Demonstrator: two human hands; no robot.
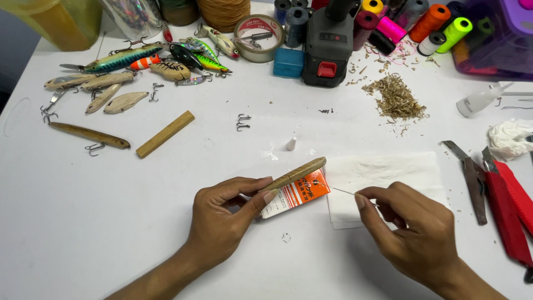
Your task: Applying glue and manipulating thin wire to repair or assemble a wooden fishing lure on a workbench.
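- Pinched between thumb and fingers, the wooden lure body [294, 175] sits in the left hand [225, 219], its grip closed around the near end while the far end points up and to the right.
- Right hand [413, 228] has its grip closed on a thin wire [344, 191], held between thumb and fingertips, the free end aimed left toward the lure body's tip without quite touching it.
- Under the lure body lies a small orange and white box [294, 194], flat on the tabletop [111, 222], touching the left thumb.
- Just right of the box a white paper towel [388, 172] is spread out, partly under the right hand.
- A small white cap [291, 144] stands above the box, and a treble hook [242, 121] lies farther up and left.
- Far left: a wooden stick [165, 134], a long brown lure [89, 134] with a hook, several unpainted blanks [105, 91] and painted lures [166, 58].
- At the top stand a black tool [328, 44], a blue box [288, 62], a tape roll [258, 38] and thread spools [430, 22].
- Wood shavings [395, 99] pile right of centre.
- Red-handled pliers [502, 205] lie at the right edge, well apart from the right hand, with a white squeeze bottle [480, 100] and a crumpled tissue [511, 138] above them.
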